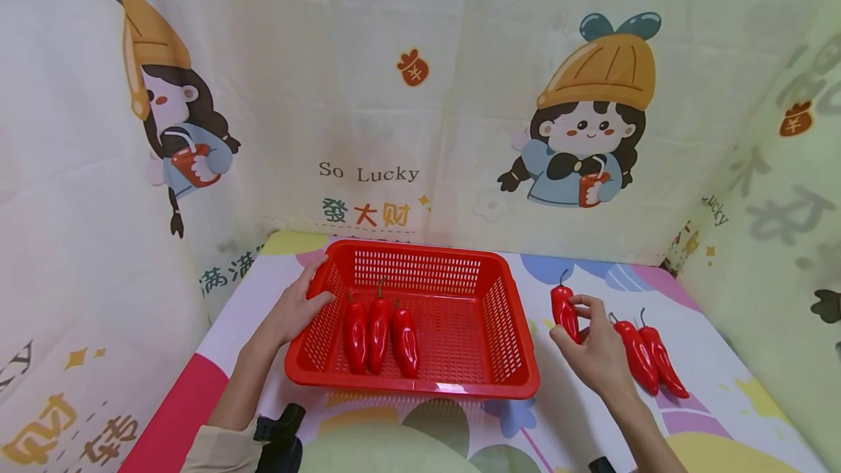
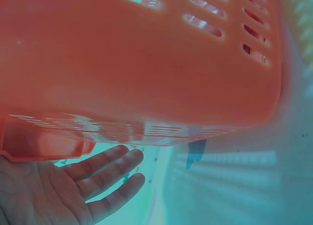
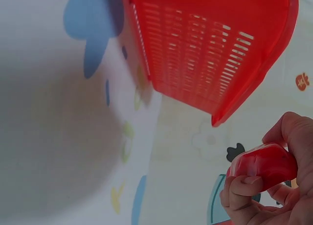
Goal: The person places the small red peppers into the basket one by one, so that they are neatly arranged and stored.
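Observation:
My right hand pinches a shiny red chili pepper between thumb and fingers, its dark stem pointing up and away. In the right wrist view, the pepper's rounded end shows between the fingertips. My left hand lies at the left rim of a red plastic basket, the thumb over the edge. Seen from the left wrist, its fingers are straight beside the basket's outer wall. Inside the basket, three red peppers lie side by side on the left half.
Two more red peppers lie on the patterned tablecloth, right of my right hand. A printed cloth hangs behind the table, and similar cloth encloses both sides.

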A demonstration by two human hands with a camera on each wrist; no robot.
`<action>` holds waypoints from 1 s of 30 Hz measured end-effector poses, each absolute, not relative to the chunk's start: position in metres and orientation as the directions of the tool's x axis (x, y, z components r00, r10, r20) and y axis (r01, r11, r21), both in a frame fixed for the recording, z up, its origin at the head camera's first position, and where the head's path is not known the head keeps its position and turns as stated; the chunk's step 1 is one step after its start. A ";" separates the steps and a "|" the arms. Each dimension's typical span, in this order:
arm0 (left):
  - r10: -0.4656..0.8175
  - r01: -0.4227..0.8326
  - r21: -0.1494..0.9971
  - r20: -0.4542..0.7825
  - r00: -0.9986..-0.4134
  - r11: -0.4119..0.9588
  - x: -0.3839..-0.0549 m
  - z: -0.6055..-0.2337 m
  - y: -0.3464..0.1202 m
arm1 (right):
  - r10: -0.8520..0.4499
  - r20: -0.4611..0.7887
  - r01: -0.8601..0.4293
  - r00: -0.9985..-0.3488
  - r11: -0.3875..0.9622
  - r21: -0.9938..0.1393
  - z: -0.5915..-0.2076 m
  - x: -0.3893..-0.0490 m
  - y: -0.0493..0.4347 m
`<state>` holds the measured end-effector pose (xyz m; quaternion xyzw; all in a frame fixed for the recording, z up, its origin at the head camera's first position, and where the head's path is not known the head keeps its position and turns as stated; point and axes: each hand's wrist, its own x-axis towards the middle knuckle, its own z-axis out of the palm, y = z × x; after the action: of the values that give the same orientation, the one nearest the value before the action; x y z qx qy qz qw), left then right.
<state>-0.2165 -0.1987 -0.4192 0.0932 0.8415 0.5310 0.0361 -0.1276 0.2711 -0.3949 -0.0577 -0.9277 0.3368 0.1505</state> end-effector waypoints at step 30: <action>0.197 0.116 0.907 0.037 -0.980 0.404 -0.215 -0.417 -0.198 | 0.155 0.319 -0.121 -0.935 0.706 -0.698 -0.383 -0.129 0.227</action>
<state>-0.2148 -0.1983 -0.4174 0.0935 0.8370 0.5378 0.0380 -0.1295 0.2265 -0.3834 -0.0093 -0.9058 0.3835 0.1800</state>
